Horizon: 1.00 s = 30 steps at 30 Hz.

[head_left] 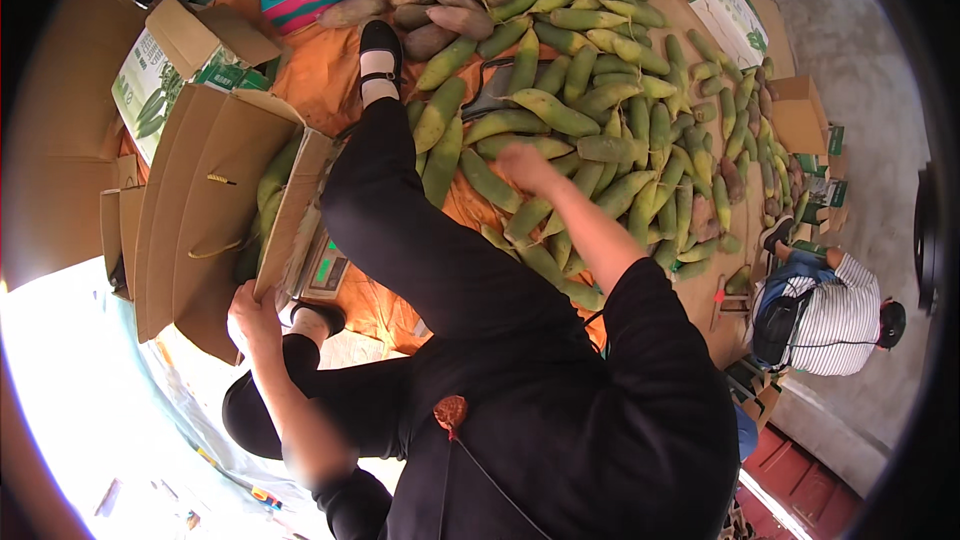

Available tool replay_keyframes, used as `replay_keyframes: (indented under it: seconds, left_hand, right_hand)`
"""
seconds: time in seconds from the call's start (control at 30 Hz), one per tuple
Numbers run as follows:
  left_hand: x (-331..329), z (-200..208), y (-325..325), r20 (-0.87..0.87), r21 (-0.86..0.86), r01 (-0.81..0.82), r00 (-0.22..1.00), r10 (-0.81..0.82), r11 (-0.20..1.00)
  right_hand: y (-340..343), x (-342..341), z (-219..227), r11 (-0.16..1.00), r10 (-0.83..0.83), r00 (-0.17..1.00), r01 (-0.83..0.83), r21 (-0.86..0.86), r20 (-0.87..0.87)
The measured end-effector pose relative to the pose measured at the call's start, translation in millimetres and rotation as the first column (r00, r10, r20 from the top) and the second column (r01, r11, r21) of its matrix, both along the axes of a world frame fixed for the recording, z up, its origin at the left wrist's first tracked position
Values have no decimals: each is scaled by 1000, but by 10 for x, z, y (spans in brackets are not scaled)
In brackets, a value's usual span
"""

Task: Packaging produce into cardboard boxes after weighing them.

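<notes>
Brown cardboard fills the space under your left hand (252,312), which is closed on the edge of the open box's flap (290,215) — holding it back, it seems, so the mouth stays clear. Inside the box (195,200), just beyond that hand, a few green shoots (275,175) lie side by side with their long axes running away from you. A weighing scale (325,268) sits just to the right of the hand.

Your right hand (525,168) reaches out over the heap of green shoots (590,130) on the orange sheet (320,80). It is blurred, so I cannot tell whether the fingers are closed on one. The shoots right under it lie slantwise, narrow tips mostly pointing away from you. Far off to the right of that hand, another person in a striped shirt (835,315) crouches.
</notes>
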<state>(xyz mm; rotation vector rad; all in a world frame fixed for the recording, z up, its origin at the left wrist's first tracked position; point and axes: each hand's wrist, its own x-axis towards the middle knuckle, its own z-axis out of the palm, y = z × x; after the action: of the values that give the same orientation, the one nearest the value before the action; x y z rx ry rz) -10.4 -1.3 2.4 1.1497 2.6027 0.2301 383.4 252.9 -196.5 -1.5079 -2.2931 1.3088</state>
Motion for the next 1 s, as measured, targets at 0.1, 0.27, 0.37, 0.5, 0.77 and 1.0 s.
replay_keyframes:
  seconds: [0.1,0.27,0.37,0.5,0.77,1.0]
  left_hand:
    - [-39,-113,18,11,24,29,1000,-29,999]
    - [-46,-83,-32,1,28,27,1000,-27,999]
    - [-55,-101,-28,-16,57,33,999,-32,998]
    - [-40,-45,-73,-35,7,-21,999,21,1000]
    - [48,22,-9,-64,-38,-40,997,37,998]
    - [22,31,-37,-29,-34,-55,998,54,998]
  right_hand:
    - [-382,142,-435,801,538,677,-596,-54,502]
    - [-982,8,-396,928,355,877,-289,-234,324]
    - [-1059,7,-298,905,421,776,-396,-156,470]
    - [-959,45,-189,791,537,559,-594,-147,632]
    - [-925,241,-209,702,509,457,-711,-44,729]
    - [-502,83,155,920,209,801,-356,165,562]
